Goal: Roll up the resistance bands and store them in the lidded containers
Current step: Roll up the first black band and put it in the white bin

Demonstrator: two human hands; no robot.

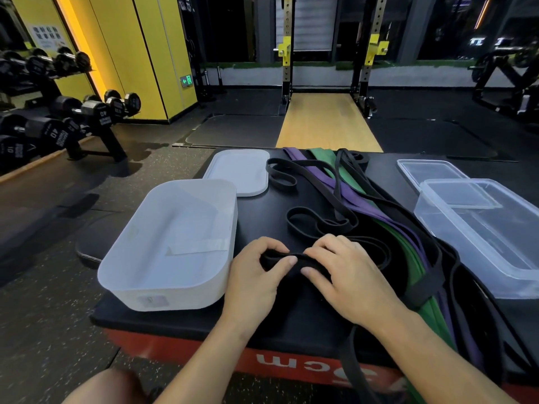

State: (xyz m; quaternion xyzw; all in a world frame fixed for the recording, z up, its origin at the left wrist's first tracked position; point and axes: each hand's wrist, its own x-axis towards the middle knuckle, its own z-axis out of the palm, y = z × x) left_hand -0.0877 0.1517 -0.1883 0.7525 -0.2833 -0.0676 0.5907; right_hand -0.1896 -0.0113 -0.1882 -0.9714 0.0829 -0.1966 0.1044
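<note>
Pinching black band (275, 258), hands (256, 279) just beside white container (175, 295).

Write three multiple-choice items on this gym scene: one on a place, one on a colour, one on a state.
1. The white container sits on which side of the left hand? A) its right B) its left C) underneath
2. The band that the left hand and right hand hold is: A) black B) green C) purple
3. The white container is: A) lidded B) upside down C) open

B, it lies left of that hand; A, the fingers pinch a black roll; C, its lid lies behind it.
</note>
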